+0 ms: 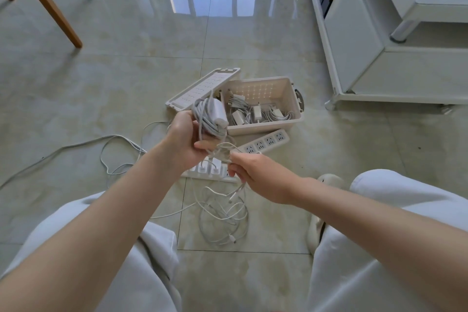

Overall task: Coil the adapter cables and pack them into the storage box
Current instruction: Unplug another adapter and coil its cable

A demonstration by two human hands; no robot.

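My left hand [186,138] grips a white power adapter [217,114] with its cable wound in loops around it, held above the floor just left of the storage box [283,123]. My right hand [250,171] pinches the loose end of that white cable [228,152], which runs up to the left hand. The box stands open on the floor and holds several coiled white adapters [255,111]. Its perforated lid [202,88] leans against the box's left side.
A white power strip [266,143] lies in front of the box, another with plugs under my hands. Loose white cables [222,220] are tangled on the tile floor between my knees, and more cable [114,149] trails left. White cabinet at right, wooden chair legs at far left.
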